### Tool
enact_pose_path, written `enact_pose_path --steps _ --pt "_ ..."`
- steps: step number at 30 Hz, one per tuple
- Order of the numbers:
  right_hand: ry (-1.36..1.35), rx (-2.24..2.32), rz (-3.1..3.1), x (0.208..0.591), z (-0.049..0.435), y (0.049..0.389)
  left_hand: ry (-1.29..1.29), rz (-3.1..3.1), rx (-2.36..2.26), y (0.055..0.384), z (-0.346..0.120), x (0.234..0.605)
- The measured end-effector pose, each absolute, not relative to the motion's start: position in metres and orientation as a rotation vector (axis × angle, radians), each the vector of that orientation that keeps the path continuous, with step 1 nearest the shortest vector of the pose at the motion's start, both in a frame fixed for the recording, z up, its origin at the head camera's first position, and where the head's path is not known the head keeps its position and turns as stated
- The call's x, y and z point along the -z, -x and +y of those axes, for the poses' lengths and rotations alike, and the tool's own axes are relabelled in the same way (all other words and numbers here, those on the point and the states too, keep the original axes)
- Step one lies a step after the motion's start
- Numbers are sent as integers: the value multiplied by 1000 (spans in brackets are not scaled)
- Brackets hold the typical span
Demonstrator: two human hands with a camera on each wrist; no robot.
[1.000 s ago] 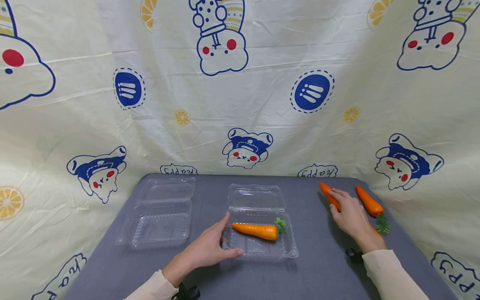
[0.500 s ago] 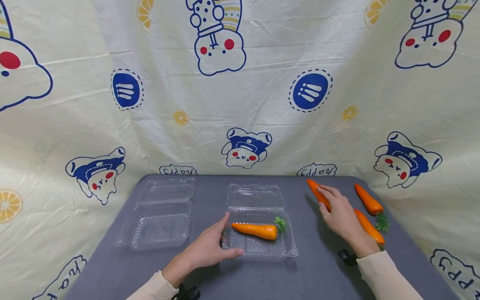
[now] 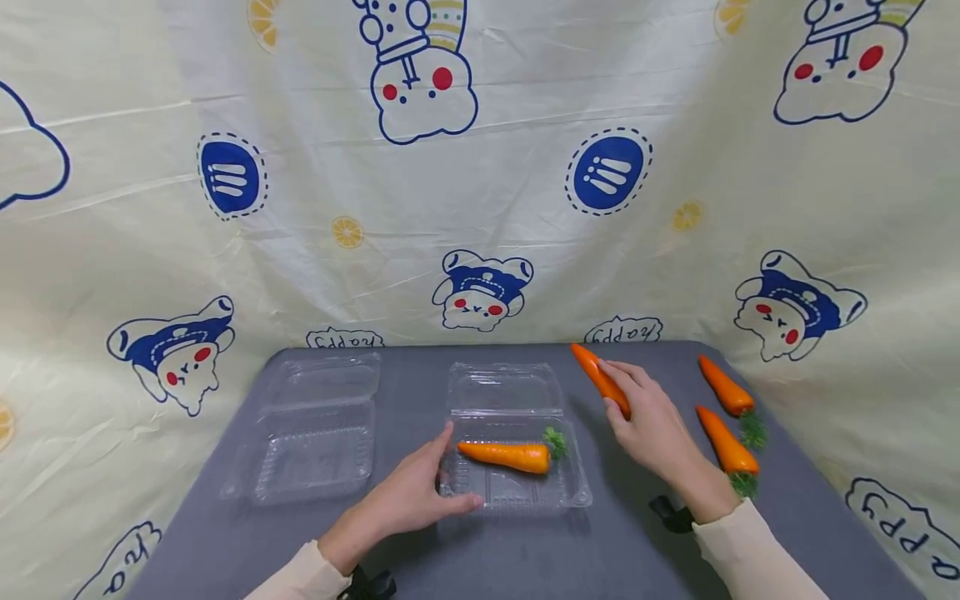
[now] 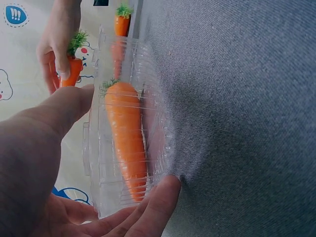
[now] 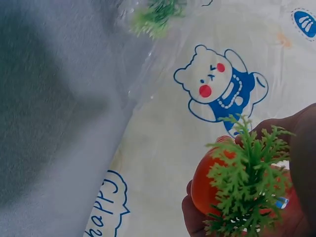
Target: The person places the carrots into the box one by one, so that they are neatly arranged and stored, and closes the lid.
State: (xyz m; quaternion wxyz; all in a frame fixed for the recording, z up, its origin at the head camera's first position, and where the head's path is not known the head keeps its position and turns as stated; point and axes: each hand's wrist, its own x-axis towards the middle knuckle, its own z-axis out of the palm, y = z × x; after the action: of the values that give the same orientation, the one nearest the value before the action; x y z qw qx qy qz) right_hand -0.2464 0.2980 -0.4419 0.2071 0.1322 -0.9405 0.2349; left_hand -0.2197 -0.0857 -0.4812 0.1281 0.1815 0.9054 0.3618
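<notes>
My right hand (image 3: pixel 652 429) holds an orange carrot (image 3: pixel 597 375) above the table, right of the middle container, its tip pointing up and left. The carrot's green top (image 5: pixel 252 182) shows in the right wrist view. My left hand (image 3: pixel 416 492) holds the near left corner of a clear plastic clamshell container (image 3: pixel 517 497), thumb (image 4: pixel 79 101) at the front rim and fingers at the left side. The container's lid (image 3: pixel 504 389) lies folded back. A carrot (image 3: pixel 506 456) with a green top lies crosswise inside, visible through the wall in the left wrist view.
Another clear clamshell container (image 3: pixel 315 454) stands with its lid back at the left of the grey table (image 3: pixel 525 567). Two carrots, a farther one (image 3: pixel 725 386) and a nearer one (image 3: pixel 727 442), lie at the right edge. A printed cloth (image 3: pixel 525 208) hangs behind.
My right hand has moved left with the carrot, off the other carrots at the right, uncovering the nearer one. The left hand stays at the container. The head view has shifted slightly.
</notes>
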Motion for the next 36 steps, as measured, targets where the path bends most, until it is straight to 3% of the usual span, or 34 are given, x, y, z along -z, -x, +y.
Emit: enact_pose_path --steps 15,36 --pt "-416 -765 -2647 429 272 228 -542 2639 -1079 218 -86 478" --pt "-511 -950 -2705 425 240 228 -559 2638 -1092 219 -85 482"
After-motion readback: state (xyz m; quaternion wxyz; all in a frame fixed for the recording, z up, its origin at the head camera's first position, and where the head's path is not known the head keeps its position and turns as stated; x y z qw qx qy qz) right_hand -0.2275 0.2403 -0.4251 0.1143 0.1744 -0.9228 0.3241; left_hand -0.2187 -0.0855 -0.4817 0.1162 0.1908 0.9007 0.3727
